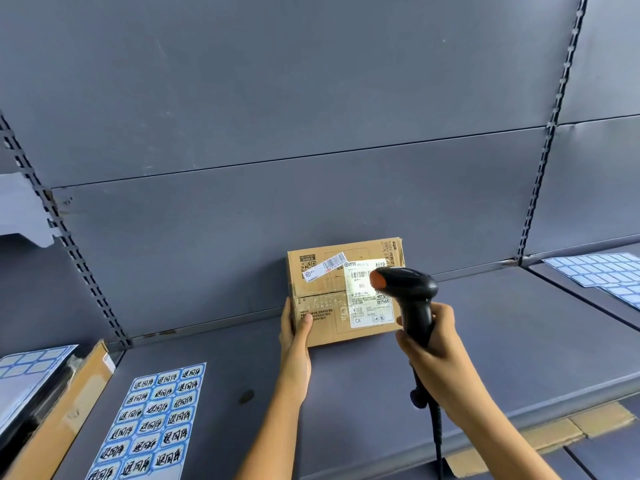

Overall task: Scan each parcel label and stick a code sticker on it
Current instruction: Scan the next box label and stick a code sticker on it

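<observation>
A brown cardboard parcel (325, 299) stands tilted on the grey shelf (363, 375), leaning back toward the rear panel. Its white shipping label (367, 306) faces me, lit bright near the barcode. My left hand (294, 337) grips the parcel's lower left edge, thumb on its front. My right hand (433, 344) grips the handle of a black barcode scanner (405, 289) whose orange-tipped head sits just in front of the label. A sheet of blue-bordered code stickers (152, 420) with handwritten characters lies flat at the lower left of the shelf.
Another cardboard box (65, 414) with a blank sticker sheet (27, 368) on top sits at the far left. More blank sticker sheets (602, 271) lie on the neighbouring shelf at right. The scanner's cable (437, 441) hangs down past the shelf's front edge.
</observation>
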`<state>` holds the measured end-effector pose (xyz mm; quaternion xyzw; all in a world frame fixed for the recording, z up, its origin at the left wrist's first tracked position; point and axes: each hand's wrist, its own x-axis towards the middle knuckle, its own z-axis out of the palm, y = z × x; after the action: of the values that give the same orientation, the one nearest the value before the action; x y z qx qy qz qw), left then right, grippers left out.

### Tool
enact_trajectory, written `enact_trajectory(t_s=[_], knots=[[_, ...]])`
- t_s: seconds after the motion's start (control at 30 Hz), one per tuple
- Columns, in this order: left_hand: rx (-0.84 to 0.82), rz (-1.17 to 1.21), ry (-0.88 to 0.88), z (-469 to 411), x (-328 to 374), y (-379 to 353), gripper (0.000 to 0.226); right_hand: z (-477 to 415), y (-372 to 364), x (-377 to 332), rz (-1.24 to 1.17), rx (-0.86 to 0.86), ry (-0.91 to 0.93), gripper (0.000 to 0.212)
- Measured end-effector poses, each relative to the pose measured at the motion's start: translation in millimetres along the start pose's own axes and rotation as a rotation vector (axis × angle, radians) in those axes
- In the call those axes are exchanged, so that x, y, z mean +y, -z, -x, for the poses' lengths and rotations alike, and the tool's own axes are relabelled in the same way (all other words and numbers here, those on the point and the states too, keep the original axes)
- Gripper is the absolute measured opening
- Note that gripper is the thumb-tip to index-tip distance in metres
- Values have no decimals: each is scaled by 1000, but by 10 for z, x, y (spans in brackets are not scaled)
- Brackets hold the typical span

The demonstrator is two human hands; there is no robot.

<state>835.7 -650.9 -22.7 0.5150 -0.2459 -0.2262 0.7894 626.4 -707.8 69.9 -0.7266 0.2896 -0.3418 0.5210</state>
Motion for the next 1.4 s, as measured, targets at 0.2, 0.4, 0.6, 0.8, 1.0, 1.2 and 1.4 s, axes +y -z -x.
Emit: enact_trajectory(t_s=[0.2,0.4,0.6,0.8,1.0,1.2,1.4], knots=[[-2,-15,-8,-6,-15,7,83,-4,-4,-4,-2,-12,0,22],[4,-27,-1,-3,-22,10,79,-15,23,24,-16,17,12,21],[9,23,1,42,57,9,57,-500,364,272,-262,304,-129,14],[6,23,9,75,89,36,57,-1014,717,882,-260,246,-396,10],[-8,-11,29,114,96,43,63,-1220,776,1180,99,249,-403,38],[4,-29,34,170,151,21,68,-1087,674,1111,785,408,-280,61],[22,38,46,234,226,5,58,-976,226,641,-23,-212,74,77]])
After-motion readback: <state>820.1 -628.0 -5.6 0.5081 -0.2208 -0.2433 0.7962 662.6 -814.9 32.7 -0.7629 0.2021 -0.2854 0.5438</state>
